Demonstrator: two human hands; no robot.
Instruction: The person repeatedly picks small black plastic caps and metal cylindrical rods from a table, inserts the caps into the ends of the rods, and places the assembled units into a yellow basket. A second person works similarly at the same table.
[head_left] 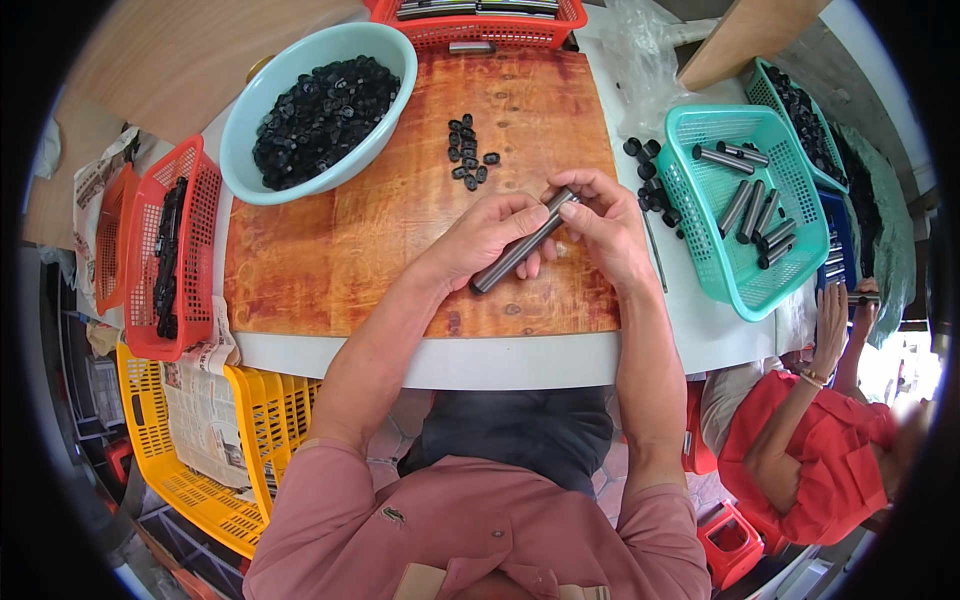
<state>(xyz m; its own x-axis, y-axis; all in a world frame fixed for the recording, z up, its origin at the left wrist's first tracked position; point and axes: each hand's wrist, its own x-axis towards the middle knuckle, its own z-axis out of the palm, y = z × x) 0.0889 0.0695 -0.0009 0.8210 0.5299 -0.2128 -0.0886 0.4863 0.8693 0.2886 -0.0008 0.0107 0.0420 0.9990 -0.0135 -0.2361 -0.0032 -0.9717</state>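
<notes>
Both my hands hold one dark metal tube (512,254) over the wooden board (330,270). My left hand (497,232) is wrapped round its middle, and the tube's near end with a black rim points down to the left. At the upper end my right hand (598,228) pinches the tube between thumb and fingers. Whether a small part sits under those fingertips is hidden. Just beyond my hands lies a small group of black plastic caps (469,150) on the board.
A light blue basin (235,150) of black parts stands far left. Red baskets (185,240) flank it; another red basket (480,30) is at the back. On the right, a green basket (740,290) holds several tubes. A co-worker in red (810,450) sits there. A yellow crate (260,420) stands lower left.
</notes>
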